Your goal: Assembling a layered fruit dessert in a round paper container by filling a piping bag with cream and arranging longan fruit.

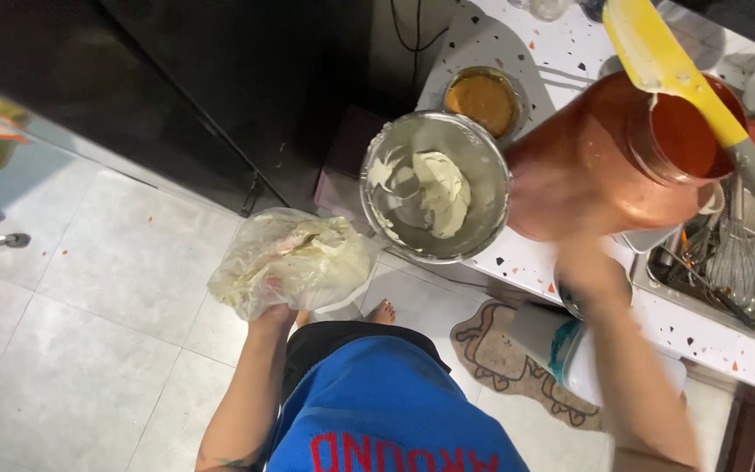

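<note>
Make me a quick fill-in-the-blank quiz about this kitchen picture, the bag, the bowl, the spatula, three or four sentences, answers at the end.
1. The left hand holds a clear plastic bag of pale ____.
2. The metal bowl sits on the speckled ____.
3. The spatula has a ____ blade.
4. A wire whisk lies in the ____ at the right.

Missing words: cream; counter; yellow; sink

You have two hands in view, one plastic bag (294, 260), one steel bowl (436, 185) and one yellow spatula (668, 65). You also see one whisk (733, 255) and one floor mat (504, 360).
</note>
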